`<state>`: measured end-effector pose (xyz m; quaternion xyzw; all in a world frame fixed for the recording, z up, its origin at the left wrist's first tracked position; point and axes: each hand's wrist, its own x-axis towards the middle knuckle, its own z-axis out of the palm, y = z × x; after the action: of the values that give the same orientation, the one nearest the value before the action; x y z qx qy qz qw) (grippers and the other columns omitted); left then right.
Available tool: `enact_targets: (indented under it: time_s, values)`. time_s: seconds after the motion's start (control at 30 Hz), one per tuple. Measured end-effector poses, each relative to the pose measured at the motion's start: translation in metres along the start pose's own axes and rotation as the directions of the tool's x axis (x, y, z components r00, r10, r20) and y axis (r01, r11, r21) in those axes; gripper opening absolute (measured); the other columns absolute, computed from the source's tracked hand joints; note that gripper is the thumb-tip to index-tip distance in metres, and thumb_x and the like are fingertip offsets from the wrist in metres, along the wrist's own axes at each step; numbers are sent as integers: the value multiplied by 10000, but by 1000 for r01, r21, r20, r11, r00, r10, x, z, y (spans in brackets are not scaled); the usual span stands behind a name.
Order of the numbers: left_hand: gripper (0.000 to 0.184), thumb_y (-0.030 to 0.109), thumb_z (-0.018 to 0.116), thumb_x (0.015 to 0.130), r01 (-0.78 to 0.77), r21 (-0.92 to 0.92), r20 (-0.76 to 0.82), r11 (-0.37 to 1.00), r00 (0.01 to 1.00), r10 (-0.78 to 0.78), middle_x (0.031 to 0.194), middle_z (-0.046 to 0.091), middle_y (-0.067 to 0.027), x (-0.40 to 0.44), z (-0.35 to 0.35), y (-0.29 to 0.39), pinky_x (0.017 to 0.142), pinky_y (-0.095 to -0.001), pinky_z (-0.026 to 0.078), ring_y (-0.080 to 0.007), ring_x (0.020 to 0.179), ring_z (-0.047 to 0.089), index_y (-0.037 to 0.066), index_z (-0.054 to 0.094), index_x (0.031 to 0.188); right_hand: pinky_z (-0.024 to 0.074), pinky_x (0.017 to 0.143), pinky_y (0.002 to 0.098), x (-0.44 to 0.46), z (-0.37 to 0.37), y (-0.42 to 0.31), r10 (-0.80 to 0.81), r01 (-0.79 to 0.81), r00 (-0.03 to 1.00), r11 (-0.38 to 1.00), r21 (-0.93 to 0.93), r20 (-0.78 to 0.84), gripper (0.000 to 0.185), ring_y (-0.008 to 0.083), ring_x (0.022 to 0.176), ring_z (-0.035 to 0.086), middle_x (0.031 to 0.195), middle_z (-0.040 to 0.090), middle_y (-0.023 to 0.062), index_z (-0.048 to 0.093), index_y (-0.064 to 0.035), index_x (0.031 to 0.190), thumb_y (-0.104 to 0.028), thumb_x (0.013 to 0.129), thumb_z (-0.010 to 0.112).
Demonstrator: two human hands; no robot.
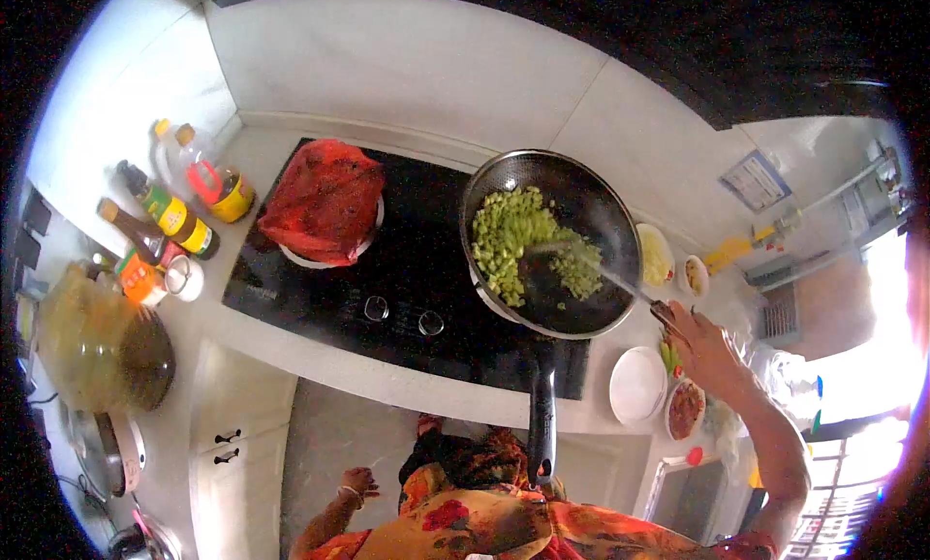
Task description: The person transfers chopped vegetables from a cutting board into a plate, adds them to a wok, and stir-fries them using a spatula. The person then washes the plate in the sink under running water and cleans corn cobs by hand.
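Note:
A dark wok point(601, 211) sits on the right side of the black stove, its handle toward my body. Chopped green vegetables point(509, 233) lie in its left and middle part. My right hand point(699, 345), right of the wok, is closed round the handle of a spatula point(620, 281), whose head is among the vegetables. My left hand point(360, 482) hangs low beside my body, below the counter, away from any object; its fingers look curled, but too small to tell what, if anything, is in them.
A red bag point(325, 202) covers something on the left burner. Bottles point(174, 216) and a large glass-like container point(107, 342) stand at left. At right are a white bowl point(638, 386), a bowl of reddish food point(686, 411) and a bowl of pale shreds point(654, 254).

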<state>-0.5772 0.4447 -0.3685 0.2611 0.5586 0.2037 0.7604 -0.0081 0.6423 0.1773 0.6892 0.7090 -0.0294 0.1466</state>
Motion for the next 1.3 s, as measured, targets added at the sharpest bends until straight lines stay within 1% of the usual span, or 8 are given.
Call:
enact_targets:
  time_s: [0.1,0.17,0.27,0.4,0.67,0.9,0.97,1.3]
  values:
    - [206,161,565,855,-454,244,236,857,885,402,814,580,-162,8,-7,-4,570,-501,548,-339,636,603,13,530,993,446,723,487,16,-7,-4,44,-21,991,983,184,-123,468,434,806,551,882,544,268,374,23,1278,-86,838,492]
    - [229,136,569,843,329,-389,-145,861,901,-410,812,581,-165,-1,9,23,571,-507,544,-342,657,609,31,528,1043,448,732,481,36,-9,-2,-88,110,961,991,70,-264,484,433,795,551,891,543,263,368,15,1287,-87,834,501]
    - [214,117,552,842,496,-357,-230,791,774,-590,805,582,-173,-12,21,48,576,-507,543,-347,682,614,43,533,1041,454,746,470,75,-15,-19,-93,87,954,996,-36,-284,502,428,773,552,907,540,251,363,-8,1301,-96,830,512]
    - [226,127,542,848,391,-403,-246,827,825,-509,854,578,-188,-23,27,47,593,-522,538,-362,719,614,32,528,1053,465,744,463,71,-14,-23,-135,79,981,933,-351,-138,501,396,745,560,922,541,219,366,-58,1311,-122,838,515]
    - [282,154,526,855,424,-489,-188,762,802,-567,880,572,-184,-30,34,39,583,-529,534,-360,679,607,9,503,1096,450,766,465,61,-28,0,-36,22,995,989,-145,-92,484,383,749,579,955,551,205,357,-71,1307,-128,849,502]
    - [309,189,530,854,158,42,-73,987,985,-155,900,574,-183,5,11,19,560,-487,556,-341,674,611,18,503,1109,460,726,429,61,-11,-9,-297,294,934,955,-45,-200,428,341,795,583,854,583,166,440,-82,1242,-174,836,541]
    - [290,214,545,849,315,-312,-264,896,878,-400,861,586,-178,-15,31,59,568,-486,557,-340,692,619,18,520,1061,468,719,417,53,-39,-3,-281,269,959,948,-167,-48,427,324,800,585,859,584,159,453,-81,1236,-176,831,549]
    - [303,292,506,872,376,-252,-123,892,902,-414,898,592,-189,-15,36,58,616,-547,528,-370,761,618,27,530,1019,490,701,418,-25,-155,4,-70,127,971,962,-243,227,459,293,777,586,947,579,116,472,-153,1262,-219,819,573]
